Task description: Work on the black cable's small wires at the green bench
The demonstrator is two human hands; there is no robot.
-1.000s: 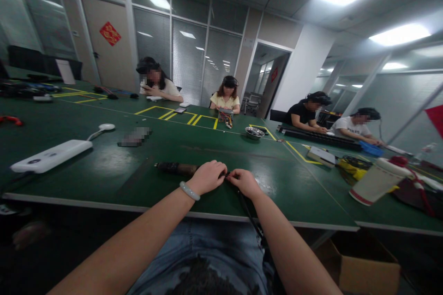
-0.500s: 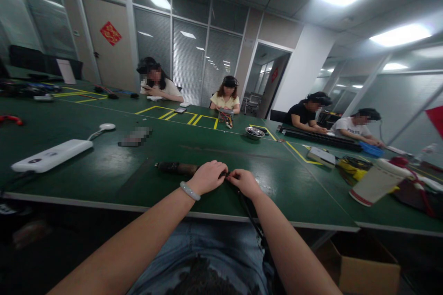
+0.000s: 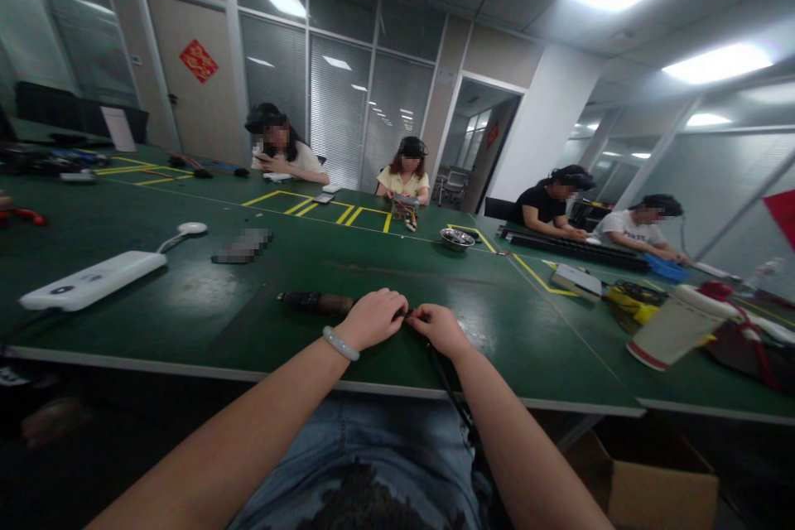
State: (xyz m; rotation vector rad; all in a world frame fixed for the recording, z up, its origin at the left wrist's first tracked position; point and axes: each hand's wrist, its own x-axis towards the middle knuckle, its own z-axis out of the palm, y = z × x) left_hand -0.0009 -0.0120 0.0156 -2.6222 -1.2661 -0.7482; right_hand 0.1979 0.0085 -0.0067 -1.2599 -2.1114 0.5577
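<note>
Both of my hands rest on the green table (image 3: pixel 261 323) near its front edge. My left hand (image 3: pixel 371 317), with a pale bangle on the wrist, is curled shut over the end of a dark tool (image 3: pixel 316 302) that lies to its left. My right hand (image 3: pixel 438 326) pinches a thin black cable (image 3: pixel 448 385) where it meets the left hand's fingers. The cable runs down over the table edge toward my lap. The exact joint between the fingers is hidden.
A white power strip (image 3: pixel 93 279) lies at the left. A metal bowl (image 3: pixel 456 239) sits mid-table, a white cup (image 3: pixel 674 325) at the right, a cardboard box (image 3: pixel 658 489) below. Several people sit along the far and right sides.
</note>
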